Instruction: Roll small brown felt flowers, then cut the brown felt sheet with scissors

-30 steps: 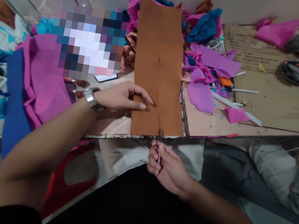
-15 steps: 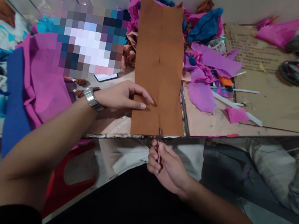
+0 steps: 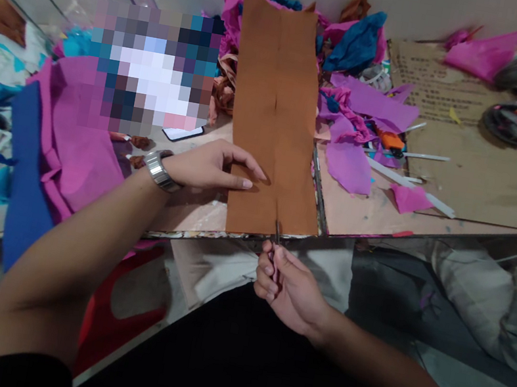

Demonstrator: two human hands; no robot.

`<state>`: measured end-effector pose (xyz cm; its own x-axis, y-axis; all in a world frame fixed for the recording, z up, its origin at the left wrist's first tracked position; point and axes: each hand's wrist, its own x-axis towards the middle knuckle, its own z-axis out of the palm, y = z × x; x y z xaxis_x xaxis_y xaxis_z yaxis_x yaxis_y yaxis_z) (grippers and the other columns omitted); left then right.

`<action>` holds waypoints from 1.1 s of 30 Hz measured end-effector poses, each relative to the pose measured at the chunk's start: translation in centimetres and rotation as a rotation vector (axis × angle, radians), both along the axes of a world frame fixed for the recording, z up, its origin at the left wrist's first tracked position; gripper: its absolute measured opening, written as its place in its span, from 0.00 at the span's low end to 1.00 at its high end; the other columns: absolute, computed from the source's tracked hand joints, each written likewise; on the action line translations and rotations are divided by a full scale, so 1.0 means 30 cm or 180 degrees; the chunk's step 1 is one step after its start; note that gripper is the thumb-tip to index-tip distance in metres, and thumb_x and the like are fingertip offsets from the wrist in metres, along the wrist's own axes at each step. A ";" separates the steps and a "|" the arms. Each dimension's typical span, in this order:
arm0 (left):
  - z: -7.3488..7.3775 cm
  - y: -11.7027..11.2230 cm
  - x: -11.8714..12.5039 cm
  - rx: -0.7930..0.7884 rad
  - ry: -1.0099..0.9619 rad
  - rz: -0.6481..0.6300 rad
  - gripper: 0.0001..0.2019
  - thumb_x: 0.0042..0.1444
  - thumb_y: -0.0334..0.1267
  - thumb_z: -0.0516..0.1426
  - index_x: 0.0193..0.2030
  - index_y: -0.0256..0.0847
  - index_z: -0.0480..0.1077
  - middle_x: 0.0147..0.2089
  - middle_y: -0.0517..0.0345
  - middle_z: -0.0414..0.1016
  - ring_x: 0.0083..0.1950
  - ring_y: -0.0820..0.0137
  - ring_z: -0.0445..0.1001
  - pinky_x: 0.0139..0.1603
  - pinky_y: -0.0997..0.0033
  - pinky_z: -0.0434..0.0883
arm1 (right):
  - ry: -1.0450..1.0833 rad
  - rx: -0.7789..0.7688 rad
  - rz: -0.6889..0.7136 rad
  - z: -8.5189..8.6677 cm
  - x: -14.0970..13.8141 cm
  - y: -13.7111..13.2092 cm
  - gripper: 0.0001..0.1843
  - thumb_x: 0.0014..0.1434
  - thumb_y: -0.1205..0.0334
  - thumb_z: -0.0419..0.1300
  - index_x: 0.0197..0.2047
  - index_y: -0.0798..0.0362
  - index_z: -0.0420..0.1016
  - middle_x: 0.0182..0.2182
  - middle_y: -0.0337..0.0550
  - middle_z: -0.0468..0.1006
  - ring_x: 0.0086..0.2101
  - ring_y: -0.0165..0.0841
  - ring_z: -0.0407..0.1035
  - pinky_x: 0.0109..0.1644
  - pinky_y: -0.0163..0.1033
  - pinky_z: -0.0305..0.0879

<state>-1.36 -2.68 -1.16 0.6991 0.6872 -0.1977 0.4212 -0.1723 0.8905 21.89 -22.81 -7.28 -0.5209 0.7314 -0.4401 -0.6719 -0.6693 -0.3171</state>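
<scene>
A long sheet of brown crepe paper [image 3: 281,64] lies lengthwise away from me, its near end at the table's front edge. My left hand [image 3: 218,166], with a metal watch [image 3: 162,170] on the wrist, rests on the sheet's lower left part with fingers stretched out. Below the near edge, my right hand [image 3: 292,286] is closed around a pair of scissors [image 3: 278,229]. Their blades point forward over the sheet's near edge, close to a dark line along its middle. The handles are mostly hidden by my fingers.
Pink paper [image 3: 89,130] and a blue sheet [image 3: 28,179] hang over the edge at left. Crumpled purple paper [image 3: 350,156], white strips [image 3: 410,187] and an orange-handled tool [image 3: 391,141] lie right. Cardboard [image 3: 482,173] covers the far right; a red stool [image 3: 121,316] stands below.
</scene>
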 end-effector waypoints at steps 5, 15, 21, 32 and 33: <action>0.004 -0.001 0.001 0.0015 0.0088 0.0015 0.20 0.60 0.52 0.70 0.54 0.44 0.85 0.59 0.48 0.86 0.59 0.58 0.84 0.62 0.58 0.80 | 0.0051 0.0019 -0.0019 0.001 0.001 0.000 0.12 0.73 0.52 0.65 0.50 0.52 0.73 0.31 0.32 0.65 0.24 0.23 0.53 0.31 0.34 0.51; 0.007 0.003 -0.005 -0.0003 0.0139 -0.0173 0.20 0.61 0.52 0.69 0.55 0.44 0.84 0.59 0.48 0.86 0.60 0.59 0.84 0.62 0.60 0.79 | -0.0037 0.0087 -0.0061 -0.003 -0.003 0.002 0.15 0.73 0.51 0.65 0.51 0.54 0.75 0.32 0.34 0.67 0.25 0.24 0.54 0.31 0.34 0.53; 0.013 0.007 -0.008 0.0083 0.0215 -0.0287 0.20 0.61 0.51 0.69 0.55 0.44 0.84 0.58 0.48 0.86 0.60 0.59 0.84 0.63 0.59 0.78 | -0.0033 0.0036 -0.0083 -0.003 -0.005 0.002 0.14 0.73 0.51 0.65 0.50 0.53 0.75 0.31 0.34 0.67 0.25 0.24 0.53 0.31 0.33 0.53; 0.014 0.004 -0.008 0.0069 0.0145 -0.0211 0.18 0.60 0.51 0.69 0.53 0.44 0.85 0.58 0.49 0.87 0.60 0.59 0.84 0.62 0.62 0.78 | -0.0126 0.0028 -0.0073 0.014 -0.002 -0.004 0.17 0.72 0.49 0.66 0.51 0.55 0.78 0.32 0.36 0.69 0.25 0.24 0.53 0.31 0.34 0.53; 0.015 0.005 -0.008 0.0078 0.0165 -0.0221 0.19 0.60 0.51 0.69 0.53 0.44 0.85 0.58 0.49 0.87 0.59 0.59 0.84 0.62 0.62 0.78 | -0.0122 0.0024 -0.0086 0.015 -0.001 -0.005 0.17 0.72 0.49 0.66 0.51 0.56 0.78 0.31 0.36 0.70 0.25 0.24 0.54 0.31 0.34 0.53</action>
<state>-1.59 -2.54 -0.71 0.7345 0.6424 -0.2187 0.4530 -0.2241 0.8629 21.85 -22.97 -6.83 -0.4839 0.7483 -0.4538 -0.6770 -0.6486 -0.3478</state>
